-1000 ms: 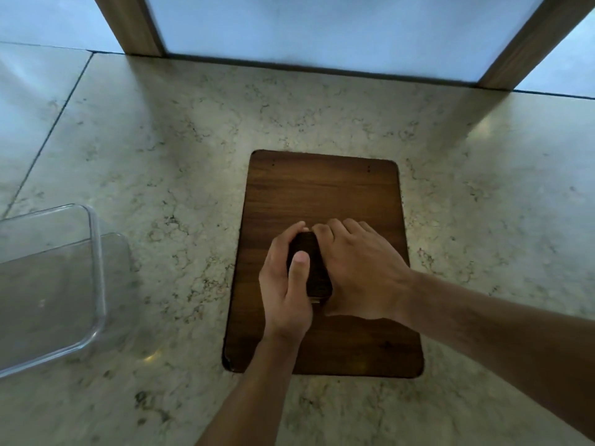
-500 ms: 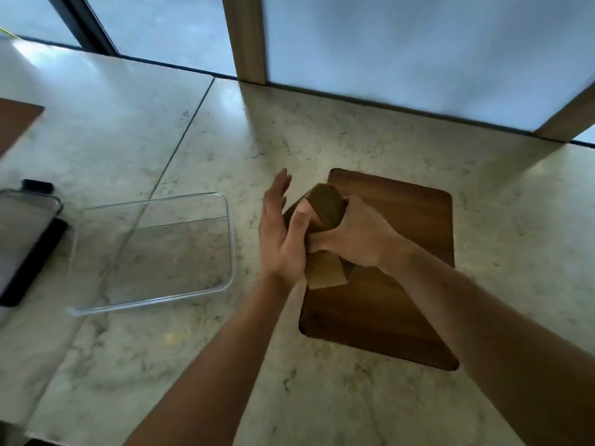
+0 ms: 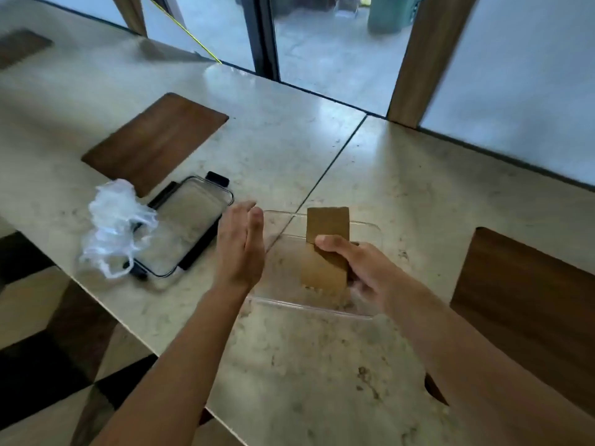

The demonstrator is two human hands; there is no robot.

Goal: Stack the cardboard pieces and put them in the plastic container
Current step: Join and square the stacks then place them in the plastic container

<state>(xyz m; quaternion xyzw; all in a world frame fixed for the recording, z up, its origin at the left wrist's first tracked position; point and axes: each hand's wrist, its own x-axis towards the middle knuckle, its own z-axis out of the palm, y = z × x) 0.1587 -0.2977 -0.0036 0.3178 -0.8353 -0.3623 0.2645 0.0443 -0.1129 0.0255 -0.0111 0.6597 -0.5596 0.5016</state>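
No writing or label can be read on anything here. The right hand (image 3: 363,268) grips a stack of cardboard pieces (image 3: 326,249), thumb across the near face and fingers (image 3: 354,278) curled behind. The pieces are flat, matte brown rectangles with squared corners; the stack stands nearly upright, its long axis running from the near, low end to the far, high end, broad face toward the camera. Its lower end reaches into the plastic container (image 3: 370,230), a clear, shallow, rounded-corner rectangular tub on the desk (image 3: 418,194); whether the cardboard touches the bottom cannot be told. The left hand (image 3: 240,249) hangs just left of the container with fingers straight and together, palm turned right, holding nothing.

The desk is pale, speckled, glossy stone with a dark seam running diagonally. Left of the container lies a clear lid (image 3: 190,223) with black clips, and partly on it a crumpled thin clear plastic bag (image 3: 112,220). Dark wooden boards lie at far left (image 3: 154,140) and at the right edge (image 3: 528,307).
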